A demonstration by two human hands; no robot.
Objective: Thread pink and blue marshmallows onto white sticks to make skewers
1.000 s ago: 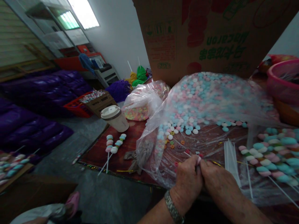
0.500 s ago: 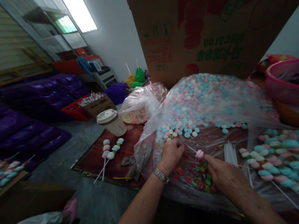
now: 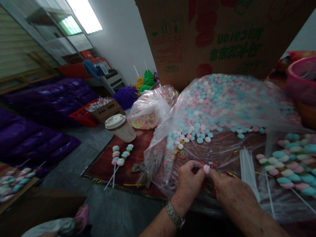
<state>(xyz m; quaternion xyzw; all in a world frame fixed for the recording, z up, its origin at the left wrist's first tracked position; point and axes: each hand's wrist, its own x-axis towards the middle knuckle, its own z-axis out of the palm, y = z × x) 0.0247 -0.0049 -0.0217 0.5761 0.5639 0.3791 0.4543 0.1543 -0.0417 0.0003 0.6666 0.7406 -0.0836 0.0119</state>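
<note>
Clock read around our hands, 12 straight ahead. A large cardboard box (image 3: 197,39) stands at 12, its green print upside down. A clear plastic bag (image 3: 217,105) at 1 holds many pastel pink, blue and white candy discs. Stacked candy skewers (image 3: 291,164) lie at 3, with a bundle of white sticks (image 3: 248,174) just beside them. A lidded cup (image 3: 120,127) stands at 10.

The pink candy disc (image 3: 206,169) sits at the centre, over the bag's lower part: pale, round, soft-edged. The left hand (image 3: 189,184) is curled nearly closed, pinching it at the fingertips. The right hand (image 3: 234,194) is partly curled, its fingertips (image 3: 213,174) just beside the disc; whether they grip it, we cannot tell.
</note>
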